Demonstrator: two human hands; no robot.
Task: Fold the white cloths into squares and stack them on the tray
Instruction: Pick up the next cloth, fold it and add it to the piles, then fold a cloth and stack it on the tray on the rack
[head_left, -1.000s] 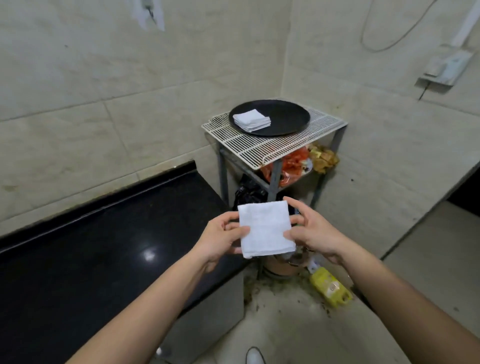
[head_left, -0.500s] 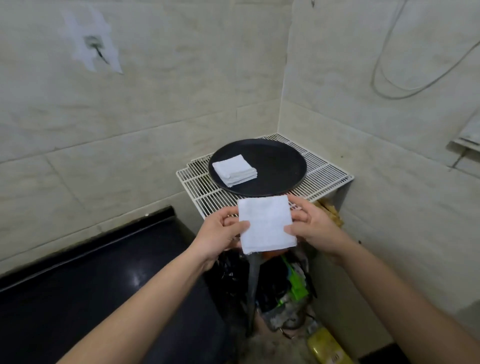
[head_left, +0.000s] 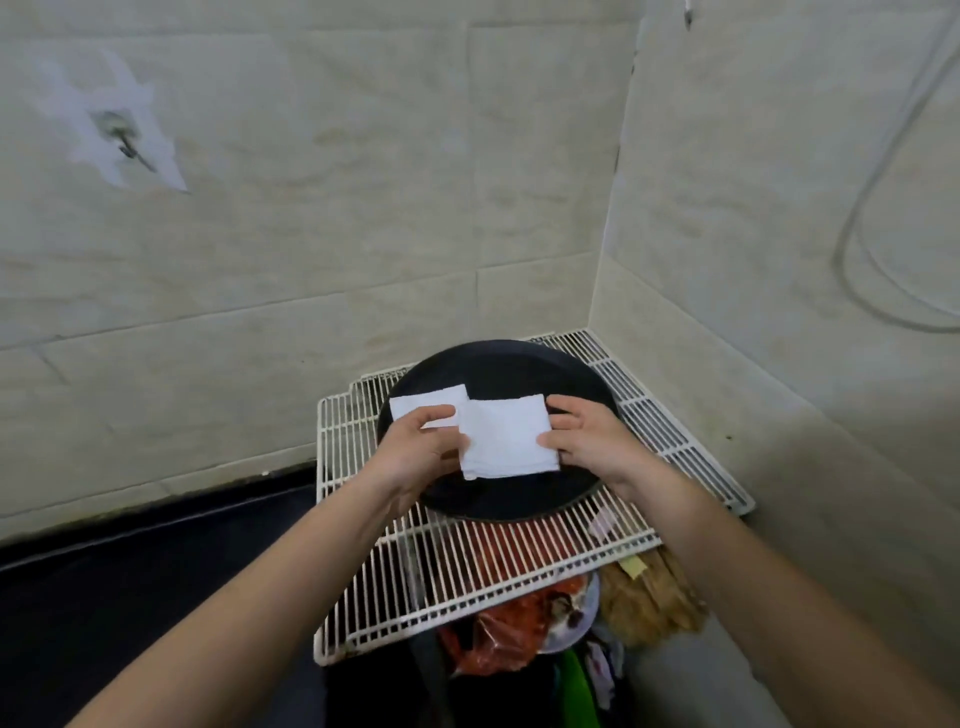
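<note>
The head camera shows the person holding one folded cloth (head_left: 506, 436) with both hands. The left hand (head_left: 415, 452) pinches its left edge, thumb on top and fingers under. The right hand (head_left: 587, 441) pinches the right edge the same way.

A second ago the cloth hung in the air, far from the black tray (head_left: 498, 364). Now the hands have carried it over the tray, which rests on a white wire rack (head_left: 467, 571).

The pile of folded cloths (head_left: 428, 408) lies just past the left fingers, and they hide part of it. The held cloth is a little to the right of the pile, not on it yet. The folding looks done. The cloth probably still needs to move left and go down on top.
</note>
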